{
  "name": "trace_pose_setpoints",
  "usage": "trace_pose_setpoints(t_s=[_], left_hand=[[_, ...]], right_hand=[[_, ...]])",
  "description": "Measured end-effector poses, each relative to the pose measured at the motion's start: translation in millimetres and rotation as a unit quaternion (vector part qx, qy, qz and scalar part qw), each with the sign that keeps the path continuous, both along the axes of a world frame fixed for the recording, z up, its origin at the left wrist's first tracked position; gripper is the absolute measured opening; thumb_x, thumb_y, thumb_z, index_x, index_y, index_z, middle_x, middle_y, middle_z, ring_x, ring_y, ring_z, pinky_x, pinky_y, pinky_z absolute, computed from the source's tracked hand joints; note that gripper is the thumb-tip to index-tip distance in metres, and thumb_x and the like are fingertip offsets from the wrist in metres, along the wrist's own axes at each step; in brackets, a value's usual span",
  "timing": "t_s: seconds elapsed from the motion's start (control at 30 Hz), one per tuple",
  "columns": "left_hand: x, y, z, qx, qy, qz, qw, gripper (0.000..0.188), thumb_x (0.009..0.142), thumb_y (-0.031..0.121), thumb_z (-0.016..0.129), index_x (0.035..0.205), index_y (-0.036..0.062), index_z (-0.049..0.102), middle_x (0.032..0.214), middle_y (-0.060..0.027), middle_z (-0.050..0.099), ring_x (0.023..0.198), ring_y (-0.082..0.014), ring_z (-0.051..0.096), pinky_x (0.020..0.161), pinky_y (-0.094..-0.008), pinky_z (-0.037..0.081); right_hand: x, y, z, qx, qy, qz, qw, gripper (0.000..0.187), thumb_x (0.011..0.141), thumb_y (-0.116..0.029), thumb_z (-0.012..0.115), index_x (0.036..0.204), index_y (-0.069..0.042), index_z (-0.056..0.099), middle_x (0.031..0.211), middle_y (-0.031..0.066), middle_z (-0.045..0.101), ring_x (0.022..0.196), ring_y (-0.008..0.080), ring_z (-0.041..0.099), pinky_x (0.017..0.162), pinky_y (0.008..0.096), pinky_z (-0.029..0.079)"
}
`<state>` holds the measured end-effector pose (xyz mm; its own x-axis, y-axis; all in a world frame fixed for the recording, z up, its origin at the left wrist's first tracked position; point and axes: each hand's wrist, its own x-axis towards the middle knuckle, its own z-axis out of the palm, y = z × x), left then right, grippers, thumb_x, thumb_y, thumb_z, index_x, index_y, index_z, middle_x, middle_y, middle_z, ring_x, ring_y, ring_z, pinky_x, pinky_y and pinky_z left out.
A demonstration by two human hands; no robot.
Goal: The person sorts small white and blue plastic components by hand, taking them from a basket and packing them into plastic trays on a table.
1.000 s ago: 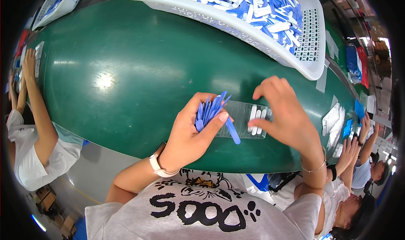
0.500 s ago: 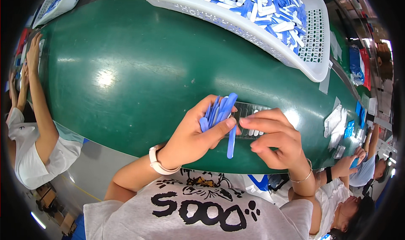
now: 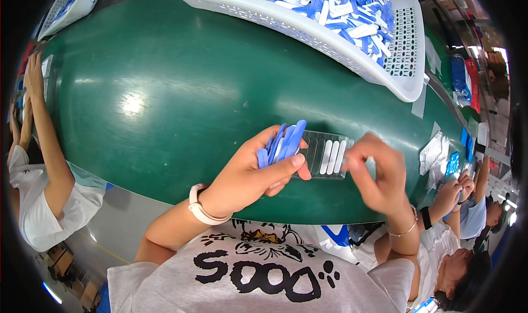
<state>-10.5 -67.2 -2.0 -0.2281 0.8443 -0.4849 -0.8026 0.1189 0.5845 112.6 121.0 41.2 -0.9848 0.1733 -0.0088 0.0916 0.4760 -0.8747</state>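
My left hand [image 3: 247, 175] is shut on a fanned bunch of blue flat sticks [image 3: 285, 141], held just above the green table [image 3: 165, 82] near its front edge. Right behind the bunch lies a clear ridged tray [image 3: 316, 151] with three white sticks [image 3: 333, 157] side by side in its slots. My right hand [image 3: 379, 175] is blurred at the tray's right end, fingers curled. I cannot tell whether it holds anything. A white band circles my left wrist.
A white perforated basket [image 3: 404, 71] full of blue and white sticks stands at the back right. Another basket [image 3: 71, 0] is at the back left. A co-worker's arm [image 3: 49, 142] reaches in at the left. Other people's hands [image 3: 456, 189] and packets [image 3: 434, 153] are at the right.
My right hand has drawn away from over the tray to its right end. The single blue stick that hung below my left hand is gone from sight. The left hand has barely moved.
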Motion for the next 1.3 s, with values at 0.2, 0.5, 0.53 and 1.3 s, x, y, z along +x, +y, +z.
trace_pose_setpoints(t_s=[0.2, 0.5, 0.53, 1.3], left_hand=[[1, 2, 4, -0.017, 0.045, -0.019, 0.999, 0.023, 0.091, 0.012, 0.058, 0.110, 0.0051, 0.048, 0.080, -0.0097, 0.063, 0.048, -0.0041, 0.036, 0.044, -0.0206, 0.027], [-2, 2, 3, -0.019, 0.042, -0.026, 0.999, 0.022, 0.090, 0.012, 0.059, 0.109, 0.0052, 0.049, 0.078, -0.0090, 0.063, 0.047, -0.0039, 0.035, 0.043, -0.0209, 0.026], [-2, 2, 3, -0.018, 0.037, -0.026, 0.999, 0.023, 0.090, 0.012, 0.059, 0.109, 0.0052, 0.049, 0.078, -0.0089, 0.063, 0.047, -0.0038, 0.035, 0.042, -0.0209, 0.026], [1, 3, -1, 0.004, 0.065, -0.079, 0.995, 0.028, 0.091, 0.017, 0.060, 0.112, 0.0033, 0.048, 0.081, -0.0050, 0.063, 0.050, -0.0020, 0.040, 0.043, -0.0189, 0.031]], right_hand=[[-18, 13, -2, 0.065, -0.130, 0.058, 0.988, 0.005, 0.079, -0.004, 0.064, 0.081, 0.000, 0.063, 0.074, 0.0082, 0.058, 0.062, 0.0230, 0.057, 0.057, 0.0337, 0.045], [-49, 23, -2, 0.181, -0.091, 0.152, 0.968, 0.005, 0.076, -0.004, 0.064, 0.080, -0.001, 0.064, 0.075, 0.0098, 0.055, 0.064, 0.0250, 0.056, 0.060, 0.0341, 0.045], [-51, 25, 2, 0.166, -0.141, 0.174, 0.960, 0.005, 0.075, -0.004, 0.063, 0.080, -0.001, 0.063, 0.077, 0.0102, 0.055, 0.067, 0.0261, 0.056, 0.062, 0.0350, 0.045], [-37, -4, -4, -0.034, -0.026, 0.064, 0.997, 0.031, 0.074, -0.005, 0.073, 0.104, -0.007, 0.065, 0.088, 0.0048, 0.063, 0.070, 0.0126, 0.056, 0.056, 0.0238, 0.041]])
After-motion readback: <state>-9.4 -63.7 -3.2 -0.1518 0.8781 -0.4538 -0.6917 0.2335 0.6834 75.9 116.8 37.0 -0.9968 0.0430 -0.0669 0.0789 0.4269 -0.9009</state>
